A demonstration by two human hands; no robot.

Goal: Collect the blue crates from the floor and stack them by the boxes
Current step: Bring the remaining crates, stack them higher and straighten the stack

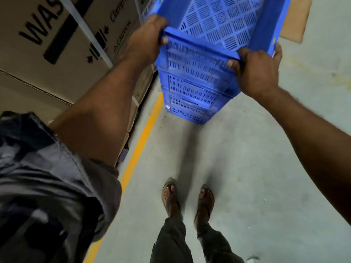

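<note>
Left grip [146, 39] clasps the near left corner of the top blue crate [218, 21], fingers curled over the rim and the thumb on the slotted end wall. Right grip [256, 71] grasps the near right corner the same way, fingers hooked inside the rim. This crate fills the upper middle of the frame, its perforated bottom in view. Its near wall is directly above a stack of blue crates [190, 99] standing on the grey floor [247, 168]; whether it is fully seated on them cannot be told. Printed cardboard boxes [57, 44] rise just beside the stack at the upper left, and a yellow line [144, 133] runs along their foot. A flat cardboard sheet [296, 21] lies at the upper right. Two sandalled feet [171, 196] stand at the lower middle.
</note>
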